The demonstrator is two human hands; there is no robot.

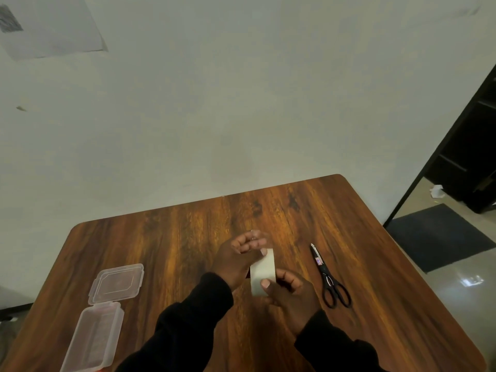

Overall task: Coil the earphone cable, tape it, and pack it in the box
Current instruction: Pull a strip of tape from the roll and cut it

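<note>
A strip of pale tape (pixel 263 269) is stretched between my two hands above the middle of the wooden table (pixel 188 237). My left hand (pixel 236 260) pinches its far end with thumb and fingers. My right hand (pixel 291 292) holds the near end, thumb pressed on top. A little dark shows under the strip between my hands; I cannot tell whether it is the earphone cable. The clear plastic box (pixel 94 336) lies open at the table's near left, its hinged lid (pixel 116 283) folded back flat beyond it.
Black-handled scissors (pixel 328 277) lie shut on the table just right of my right hand, blades pointing away. A pale wall stands behind the table. A dark floor mat (pixel 440 237) and a black frame are off the right edge.
</note>
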